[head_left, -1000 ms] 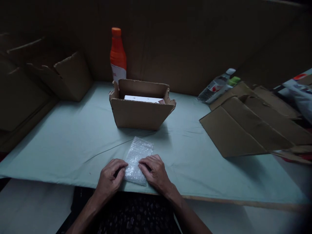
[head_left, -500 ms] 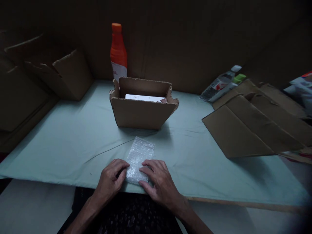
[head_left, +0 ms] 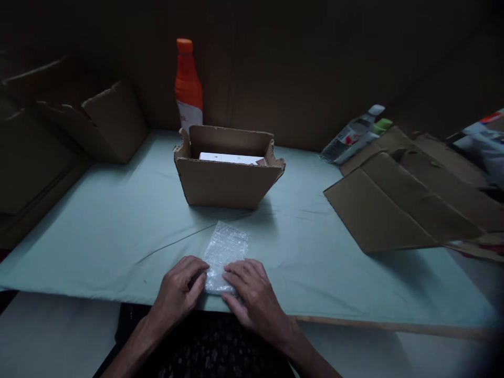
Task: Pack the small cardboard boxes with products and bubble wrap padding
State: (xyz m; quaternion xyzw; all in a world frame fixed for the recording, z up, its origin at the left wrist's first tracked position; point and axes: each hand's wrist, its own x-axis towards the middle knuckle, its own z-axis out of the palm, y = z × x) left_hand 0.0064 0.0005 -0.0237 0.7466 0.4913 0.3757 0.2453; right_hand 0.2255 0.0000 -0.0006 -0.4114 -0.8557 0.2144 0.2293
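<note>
A clear bubble wrap pouch [head_left: 226,244] lies flat on the cloth-covered table near its front edge. My left hand [head_left: 181,283] holds the pouch's left side, fingers curled and index fingertip at the edge. From the right, my right hand [head_left: 252,290] grips the opposite side, its fingers lying over the pouch and its thumb by the near corner. Whether anything is inside the pouch is hard to tell. Just beyond it stands an open cardboard box [head_left: 222,184] with a white box [head_left: 230,158] inside.
An orange bottle [head_left: 189,84] stands behind the open box. Cardboard boxes [head_left: 114,123] are at the left. On the right, a tilted cardboard box [head_left: 394,210] rests near a leaning clear bottle [head_left: 352,136] and a green cap [head_left: 381,126]. The pale green cloth [head_left: 126,220] covers the table.
My right hand has shifted slightly left over the pouch, its fingers closer together. My left hand is nearly unmoved. The whole view has turned slightly.
</note>
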